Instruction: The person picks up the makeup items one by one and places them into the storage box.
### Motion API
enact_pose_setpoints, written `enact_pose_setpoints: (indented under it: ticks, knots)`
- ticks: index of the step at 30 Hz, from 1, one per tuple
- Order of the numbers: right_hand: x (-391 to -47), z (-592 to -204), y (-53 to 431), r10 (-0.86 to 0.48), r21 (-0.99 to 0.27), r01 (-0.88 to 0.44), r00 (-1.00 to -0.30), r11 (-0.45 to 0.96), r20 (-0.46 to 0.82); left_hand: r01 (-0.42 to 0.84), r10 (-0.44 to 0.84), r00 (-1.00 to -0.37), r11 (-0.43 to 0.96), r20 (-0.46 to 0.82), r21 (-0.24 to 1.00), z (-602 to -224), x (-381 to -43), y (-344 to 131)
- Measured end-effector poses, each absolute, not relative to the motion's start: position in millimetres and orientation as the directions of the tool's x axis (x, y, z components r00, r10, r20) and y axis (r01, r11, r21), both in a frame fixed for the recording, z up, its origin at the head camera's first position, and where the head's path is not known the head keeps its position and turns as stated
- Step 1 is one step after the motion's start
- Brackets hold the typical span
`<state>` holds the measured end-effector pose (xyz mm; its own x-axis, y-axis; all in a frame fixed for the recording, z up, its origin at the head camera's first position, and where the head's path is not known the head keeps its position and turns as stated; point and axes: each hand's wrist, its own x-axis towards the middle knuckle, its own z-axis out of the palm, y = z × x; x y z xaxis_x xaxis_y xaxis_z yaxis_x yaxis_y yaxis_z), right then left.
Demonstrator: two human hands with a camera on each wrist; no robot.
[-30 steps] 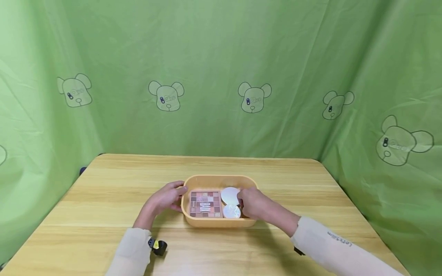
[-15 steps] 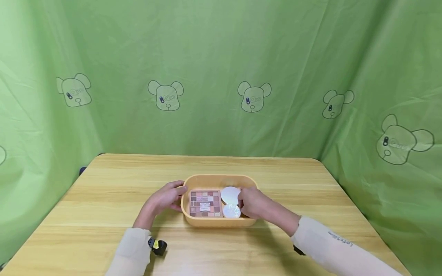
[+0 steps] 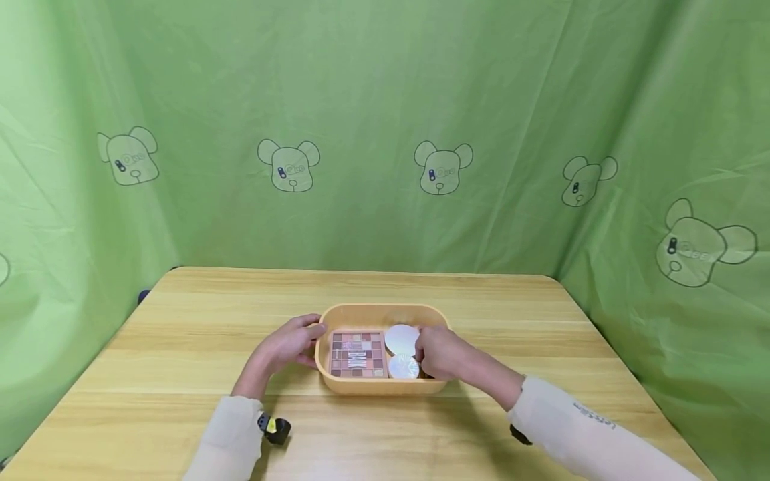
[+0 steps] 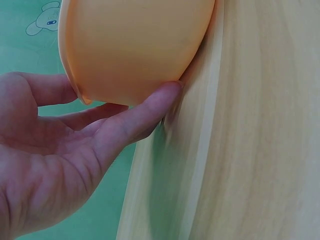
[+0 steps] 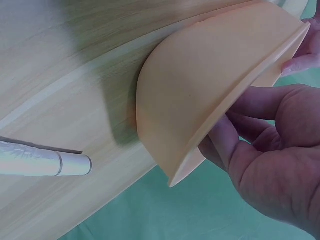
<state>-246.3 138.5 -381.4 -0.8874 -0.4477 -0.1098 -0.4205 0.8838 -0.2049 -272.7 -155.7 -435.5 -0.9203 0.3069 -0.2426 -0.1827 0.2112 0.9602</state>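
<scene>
An oblong yellow-orange plastic basin (image 3: 385, 387) stands on the table. Inside it, an eyeshadow palette (image 3: 358, 355) with many coloured squares lies at the left. Beside the palette are two white round lidded things like compacts, a larger one (image 3: 401, 339) at the back and a smaller one (image 3: 404, 367) in front. My left hand (image 3: 291, 344) grips the basin's left end, fingers and thumb spread between rim and base. My right hand (image 3: 444, 354) reaches over the right end, fingers down inside it. The basin wall hides those fingertips, so I cannot tell whether they hold anything.
A white tube (image 5: 70, 164) lies on the wooden table (image 5: 110, 182), seen in the right wrist view. Green curtains (image 3: 367, 220) printed with bear heads stand behind and at both sides of the table.
</scene>
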Motion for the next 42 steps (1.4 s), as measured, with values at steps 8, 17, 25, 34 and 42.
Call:
enact_pose_setpoints:
  ticks: [8,17,25,34,42]
  knots:
    - [-247.0,-379.0,140.0,-0.455,-0.230,-0.419,-0.880,0.879,-0.137,-0.182,0.303,-0.921,0.217,-0.244,0.959,-435.7,-273.4,-156.1]
    - [-247.7,-378.7,143.3,-0.478,-0.275,-0.427,-0.865,0.861,-0.152,-0.180,0.307,-0.921,0.211,-0.240,0.961,-436.3,-273.2,-155.3]
    - [-248.4,-375.4,145.0,-0.463,-0.280,-0.400,-0.860,0.873,-0.215,-0.176,0.332,-0.913,0.204,-0.237,0.963,-435.4,-272.8,-156.1]
    - [-251.1,-376.1,143.5,-0.477,-0.266,-0.415,-0.846,0.870,-0.238,-0.190,0.308,-0.919,0.197,-0.245,0.962,-437.0,-273.3,-155.6]
    - [-251.2,-380.8,143.7,-0.486,-0.264,-0.429,-0.848,0.864,-0.212,-0.188,0.310,-0.918,0.211,-0.248,0.959,-435.4,-273.2,-155.9]
